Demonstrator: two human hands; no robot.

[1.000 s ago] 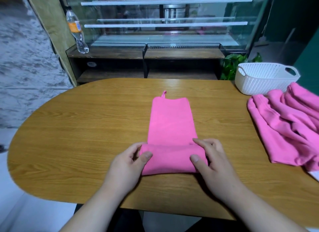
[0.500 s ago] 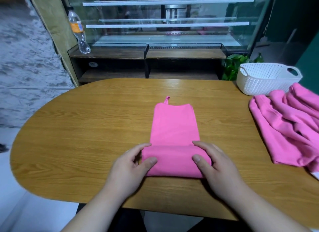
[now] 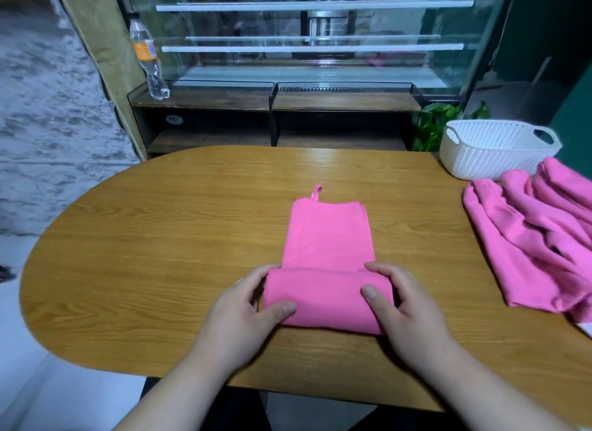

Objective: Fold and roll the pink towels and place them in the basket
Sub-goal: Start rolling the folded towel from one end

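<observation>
Left hand (image 3: 243, 315) and right hand (image 3: 400, 312) are both clamped on the pink towel (image 3: 323, 299), one at each end of its rolled part, thumbs on top and fingers curled over the far side. The roll lies crosswise between the hands on the worktop (image 3: 160, 254), near its front edge. The unrolled rest runs flat straight ahead of the hands as a narrow folded strip, with the hanging loop (image 3: 316, 192) at the far end. Right of the right hand, well apart: towel pile (image 3: 538, 238), pink and crumpled, at the worktop's right edge. Beyond the pile: white basket (image 3: 490, 155), upright; can't tell whether it touches the pile or sits just beside it. Green plant (image 3: 439, 123) behind the basket. Far ahead-left of the left hand: plastic bottle (image 3: 149, 62) with an orange label on a dark shelf (image 3: 208, 98), glass display case (image 3: 304, 46) behind it.
</observation>
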